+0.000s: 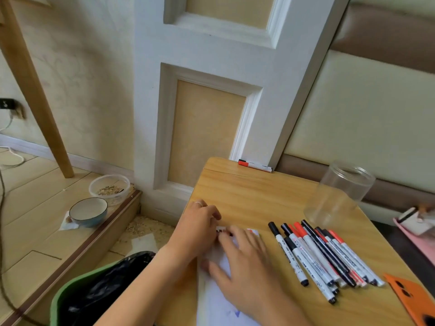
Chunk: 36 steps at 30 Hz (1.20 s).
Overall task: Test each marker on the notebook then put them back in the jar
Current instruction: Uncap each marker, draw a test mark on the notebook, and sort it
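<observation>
R hand (244, 262) on notebook (211, 300), markers (324, 255) (loose) beside

Both my forearms are bare, no sleeves showing anywhere up to the frame edge. My left hand (199, 228) wears one thin pale ring (198, 203) on a finger, metal-looking. My right hand (244, 260) has no ring, watch or band visible. Wrists bare too. Nails short, unpainted as far as I can tell.
</observation>
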Each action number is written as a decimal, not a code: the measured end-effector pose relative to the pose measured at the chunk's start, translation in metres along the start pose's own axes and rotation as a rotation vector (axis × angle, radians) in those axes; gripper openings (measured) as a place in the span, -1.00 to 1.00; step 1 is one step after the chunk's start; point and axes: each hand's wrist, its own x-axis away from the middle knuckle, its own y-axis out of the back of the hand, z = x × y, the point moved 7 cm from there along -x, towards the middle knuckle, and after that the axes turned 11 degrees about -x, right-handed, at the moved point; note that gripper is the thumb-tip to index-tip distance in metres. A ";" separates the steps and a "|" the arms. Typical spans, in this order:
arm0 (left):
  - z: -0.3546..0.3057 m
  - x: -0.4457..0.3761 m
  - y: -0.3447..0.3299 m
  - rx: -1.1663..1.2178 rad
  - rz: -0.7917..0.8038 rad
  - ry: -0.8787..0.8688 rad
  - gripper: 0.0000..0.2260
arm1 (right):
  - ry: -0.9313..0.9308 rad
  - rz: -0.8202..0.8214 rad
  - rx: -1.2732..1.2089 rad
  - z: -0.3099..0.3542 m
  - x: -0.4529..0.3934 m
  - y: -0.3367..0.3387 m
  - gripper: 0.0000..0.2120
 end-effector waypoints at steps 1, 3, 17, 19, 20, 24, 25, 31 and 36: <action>0.001 -0.002 0.000 0.013 -0.004 -0.004 -0.74 | 0.017 0.023 -0.022 0.009 0.004 -0.004 -0.38; 0.003 -0.003 0.001 0.032 0.001 -0.014 -0.73 | 0.014 0.131 -0.088 0.018 0.010 -0.020 -0.16; 0.004 -0.016 -0.004 0.000 0.060 -0.049 -0.67 | -0.046 -0.040 -0.555 -0.036 -0.022 0.015 -0.69; 0.005 -0.023 -0.013 -0.104 0.180 -0.092 -0.49 | -0.059 -0.154 -0.581 -0.053 -0.029 0.029 -0.84; 0.005 -0.027 -0.017 -0.130 0.219 -0.114 -0.46 | -0.079 -0.197 -0.582 -0.062 -0.035 0.034 -0.89; 0.008 -0.038 -0.023 -0.198 0.270 -0.154 -0.35 | -0.136 -0.261 -0.561 -0.089 -0.074 0.050 -0.87; 0.009 -0.041 -0.024 -0.199 0.268 -0.164 -0.35 | -0.144 -0.261 -0.534 -0.095 -0.087 0.053 -0.86; 0.016 -0.063 -0.028 -0.190 0.326 -0.207 -0.51 | -0.202 -0.200 -0.256 -0.135 -0.174 0.059 -0.83; 0.009 -0.103 -0.034 -0.218 0.337 -0.220 -0.45 | -0.216 -0.129 -0.033 -0.171 -0.228 0.048 -0.63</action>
